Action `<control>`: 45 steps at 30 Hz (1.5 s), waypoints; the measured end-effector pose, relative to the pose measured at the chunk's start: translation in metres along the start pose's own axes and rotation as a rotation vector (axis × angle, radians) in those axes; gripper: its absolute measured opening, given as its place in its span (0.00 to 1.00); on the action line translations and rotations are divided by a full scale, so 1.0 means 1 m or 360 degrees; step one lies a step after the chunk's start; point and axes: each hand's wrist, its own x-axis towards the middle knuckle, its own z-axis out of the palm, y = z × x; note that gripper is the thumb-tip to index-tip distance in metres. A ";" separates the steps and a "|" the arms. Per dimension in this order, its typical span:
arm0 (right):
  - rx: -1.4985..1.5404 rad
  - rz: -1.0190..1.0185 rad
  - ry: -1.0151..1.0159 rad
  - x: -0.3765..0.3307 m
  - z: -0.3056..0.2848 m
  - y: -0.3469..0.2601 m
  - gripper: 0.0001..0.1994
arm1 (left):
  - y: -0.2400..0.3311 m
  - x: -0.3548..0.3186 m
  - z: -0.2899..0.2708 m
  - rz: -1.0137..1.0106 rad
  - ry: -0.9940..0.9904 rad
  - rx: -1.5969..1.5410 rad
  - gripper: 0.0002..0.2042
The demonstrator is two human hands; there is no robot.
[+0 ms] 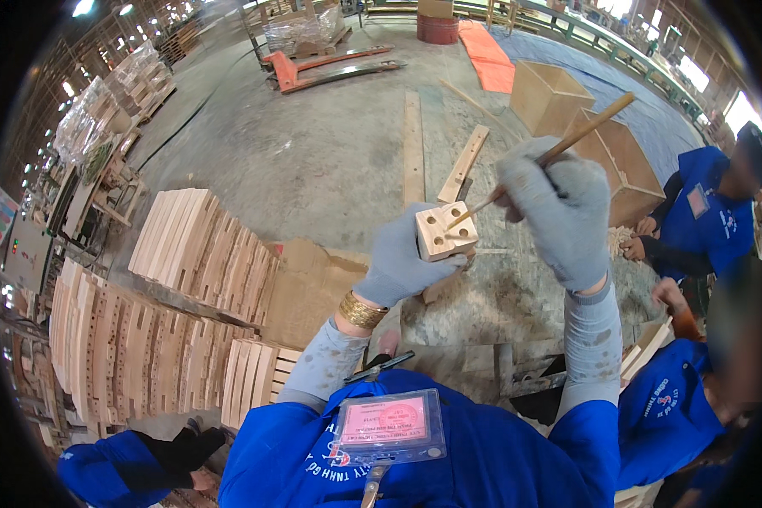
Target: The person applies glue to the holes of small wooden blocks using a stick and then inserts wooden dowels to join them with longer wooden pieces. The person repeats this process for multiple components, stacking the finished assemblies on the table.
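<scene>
My left hand, in a grey glove, is closed round a pale wooden block. Several round holes show in the block's upward face. A long, thin wooden stick is gripped in my right hand, gloved in grey with dark stains. The stick slants down to the left, and its narrow lower end meets the block's face by the holes. Whether the tip is inside a hole I cannot tell. The block is held up in front of me, above the work surface.
Stacks of pale wooden pieces fill the left side. Beyond my hands lie a drilled wooden strip and a longer board. Open wooden boxes stand to the right, beside a co-worker. A red pallet jack stands farther off.
</scene>
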 end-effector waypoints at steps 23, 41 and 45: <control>-0.0182 0.0199 0.0020 -0.019 -0.002 -0.033 0.07 | 0.007 -0.003 -0.002 -0.0162 0.0015 0.0156 0.27; 0.0574 0.0070 0.0323 -0.111 0.107 0.158 0.45 | 0.007 -0.006 0.022 -0.0276 0.0113 -0.0234 0.31; 0.0394 -0.0202 0.0418 -0.085 0.087 0.138 0.44 | 0.030 0.017 -0.010 -0.0045 -0.0354 -0.0433 0.42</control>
